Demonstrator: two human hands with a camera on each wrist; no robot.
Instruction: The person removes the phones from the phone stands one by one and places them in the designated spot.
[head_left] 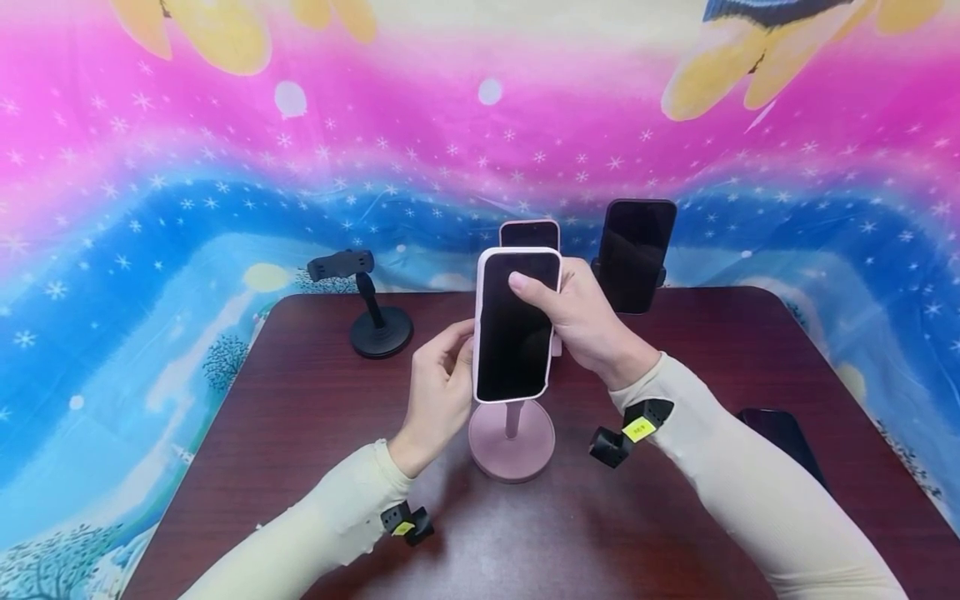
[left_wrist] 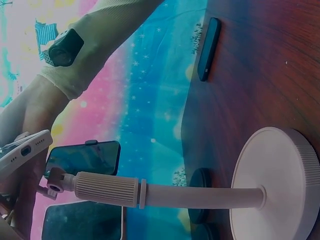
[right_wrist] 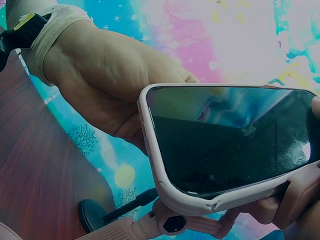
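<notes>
A smartphone [head_left: 516,325] in a pale pink case is held upright, dark screen toward me, at the top of a pink phone stand [head_left: 512,446]. My right hand [head_left: 596,329] grips its right side, thumb over the screen, other fingers hidden behind. At the left edge, my left hand [head_left: 438,387] holds the phone with curled fingers, partly hidden behind it. In the right wrist view, a pink clamp arm [right_wrist: 295,197] lies along the phone's lower edge beside the right fingers. The left wrist view shows the phone's port end [left_wrist: 26,150] near the stand's ribbed neck [left_wrist: 107,189].
Behind stands another pink-cased phone [head_left: 529,233]. A black phone [head_left: 637,254] sits in a holder at the back right. A black phone stand [head_left: 381,329] with no phone is at the back left. Another phone [head_left: 783,442] lies right, partly behind my sleeve, on the brown table [head_left: 300,433].
</notes>
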